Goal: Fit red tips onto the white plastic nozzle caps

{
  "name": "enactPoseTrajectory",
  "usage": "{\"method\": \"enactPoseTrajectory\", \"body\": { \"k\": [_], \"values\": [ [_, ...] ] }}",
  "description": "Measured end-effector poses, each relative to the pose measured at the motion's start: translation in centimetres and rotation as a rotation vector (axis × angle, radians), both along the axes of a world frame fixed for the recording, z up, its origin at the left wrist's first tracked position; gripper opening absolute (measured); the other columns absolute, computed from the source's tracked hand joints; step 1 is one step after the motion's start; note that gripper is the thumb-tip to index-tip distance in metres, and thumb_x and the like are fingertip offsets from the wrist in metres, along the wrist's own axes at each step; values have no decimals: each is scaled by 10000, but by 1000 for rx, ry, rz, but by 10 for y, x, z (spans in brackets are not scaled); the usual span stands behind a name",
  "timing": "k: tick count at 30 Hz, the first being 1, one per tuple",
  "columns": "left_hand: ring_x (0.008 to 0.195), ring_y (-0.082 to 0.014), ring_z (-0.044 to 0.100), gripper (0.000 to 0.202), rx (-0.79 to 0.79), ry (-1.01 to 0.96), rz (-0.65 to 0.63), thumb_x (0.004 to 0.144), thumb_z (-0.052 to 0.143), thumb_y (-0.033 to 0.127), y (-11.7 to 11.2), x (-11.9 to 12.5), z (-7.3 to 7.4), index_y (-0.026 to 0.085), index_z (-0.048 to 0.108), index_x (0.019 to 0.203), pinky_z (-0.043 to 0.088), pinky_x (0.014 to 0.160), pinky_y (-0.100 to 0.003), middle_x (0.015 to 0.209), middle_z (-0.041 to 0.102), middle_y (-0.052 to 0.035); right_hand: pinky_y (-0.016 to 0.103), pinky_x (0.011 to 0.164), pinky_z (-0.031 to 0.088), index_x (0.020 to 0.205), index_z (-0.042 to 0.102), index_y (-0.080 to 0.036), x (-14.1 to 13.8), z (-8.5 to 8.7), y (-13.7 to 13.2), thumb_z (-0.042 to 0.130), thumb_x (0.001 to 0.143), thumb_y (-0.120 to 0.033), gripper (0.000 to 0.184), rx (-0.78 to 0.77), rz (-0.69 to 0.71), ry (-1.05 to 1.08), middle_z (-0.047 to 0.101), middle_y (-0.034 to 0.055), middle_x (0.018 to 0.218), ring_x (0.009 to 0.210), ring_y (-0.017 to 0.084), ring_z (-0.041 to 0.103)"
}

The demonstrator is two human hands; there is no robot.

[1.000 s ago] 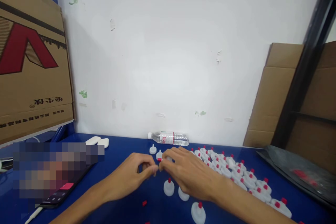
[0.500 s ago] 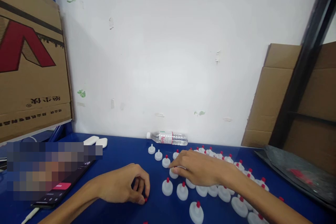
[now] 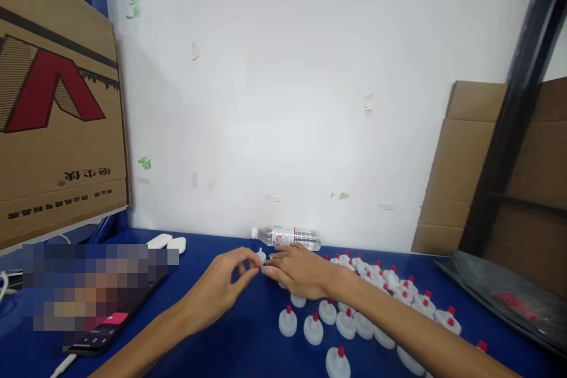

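My left hand (image 3: 221,283) is closed in a pinch, thumb and forefinger meeting beside a white lid with a bare spout (image 3: 261,256) near the bottle. A small red cap was at these fingertips before; the fingers now hide it. My right hand (image 3: 301,271) reaches in from the right, palm down, fingers stretched forward and its thumb close to the left fingertips. It covers part of the lids beneath it, and whether it touches one cannot be made out. Several white lids with red-capped spouts (image 3: 313,329) stand around and under the right forearm.
A clear water bottle (image 3: 287,237) lies against the wall. On the left are a phone (image 3: 101,339), white cases (image 3: 176,245) and a large cardboard box (image 3: 66,147). A grey plastic bag (image 3: 509,295) with red pieces lies at right, near flattened cardboard (image 3: 460,171).
My left hand has risen from the table front, where it touched a red cap, to the back lids. My right hand has shifted left toward it. The view has tilted slightly.
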State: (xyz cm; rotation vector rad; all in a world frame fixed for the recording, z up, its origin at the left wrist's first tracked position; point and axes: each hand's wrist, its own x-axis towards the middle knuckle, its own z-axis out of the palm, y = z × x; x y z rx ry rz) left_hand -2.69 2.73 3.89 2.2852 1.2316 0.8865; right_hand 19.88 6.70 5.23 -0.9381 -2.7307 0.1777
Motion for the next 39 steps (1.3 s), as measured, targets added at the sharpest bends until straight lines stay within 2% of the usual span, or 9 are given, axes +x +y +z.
{"method": "enactPoseTrajectory", "body": {
  "k": [2, 5, 8, 12, 18, 24, 30, 36, 39],
  "values": [
    [731, -160, 615, 308, 10, -152, 41, 995, 487, 449, 4, 0, -1, 237, 683, 1101, 443, 591, -247, 960, 700, -25, 412, 978, 438, 1054, 719, -194, 0, 2, -2, 361, 1071, -463, 448, 51, -4, 34, 728, 85, 1032, 1029, 255, 656],
    [615, -151, 601, 391, -93, -302, 69, 962, 531, 532, 5, 2, -4, 212, 693, 1118, 405, 476, -226, 807, 693, -19, 354, 886, 455, 1191, 662, -220, 2, 5, -13, 479, 1046, -408, 300, 117, -41, 107, 684, 81, 1128, 1003, 231, 642],
    [616, -177, 655, 423, -188, -402, 40, 928, 587, 542, 3, 5, -6, 171, 679, 1108, 393, 425, -210, 718, 696, -19, 285, 797, 453, 1130, 647, -259, 3, 7, -27, 491, 1042, -272, 180, 124, -15, 143, 661, 36, 1130, 925, 173, 638],
    [750, -217, 737, 390, -223, -455, -20, 899, 637, 508, 1, 10, -8, 162, 685, 1073, 406, 410, -198, 892, 751, -67, 266, 752, 442, 1090, 570, -248, 1, 6, -40, 570, 996, -219, 99, 117, 1, 183, 656, -2, 981, 853, 159, 611],
    [741, -224, 741, 374, -221, -471, 4, 867, 670, 489, 1, 11, -6, 141, 714, 998, 441, 415, -212, 850, 759, -73, 284, 764, 436, 1012, 517, -232, 1, 3, -41, 581, 990, -228, 67, 129, 8, 254, 638, 9, 960, 851, 168, 571],
    [727, -213, 726, 342, -268, -367, -28, 880, 638, 464, 0, 12, -8, 149, 719, 984, 438, 444, -224, 861, 768, -71, 277, 806, 440, 945, 488, -235, 3, -2, -40, 528, 987, -142, 110, 130, 49, 245, 621, 4, 946, 934, 172, 544],
    [756, -176, 670, 313, 133, 89, 19, 998, 431, 339, -2, 7, -11, 225, 720, 958, 465, 738, -290, 861, 724, -30, 249, 707, 419, 878, 409, -239, 2, -11, -38, 420, 873, 13, 253, 156, 66, 185, 584, -1, 869, 894, 176, 513],
    [745, -181, 623, 337, 177, 188, -12, 975, 381, 206, -6, 8, -14, 226, 696, 857, 399, 687, -278, 856, 678, -37, 238, 696, 389, 862, 385, -244, -1, -17, -40, 397, 578, 103, 448, 189, 103, 119, 588, -21, 861, 897, 176, 495],
    [810, -196, 652, 328, 166, 180, 13, 1016, 394, 291, -4, 10, -13, 232, 702, 921, 415, 726, -283, 913, 707, -36, 243, 739, 420, 900, 470, -237, -1, -15, -40, 400, 659, 113, 431, 199, 96, 127, 629, -10, 899, 926, 178, 524]
  ]
}}
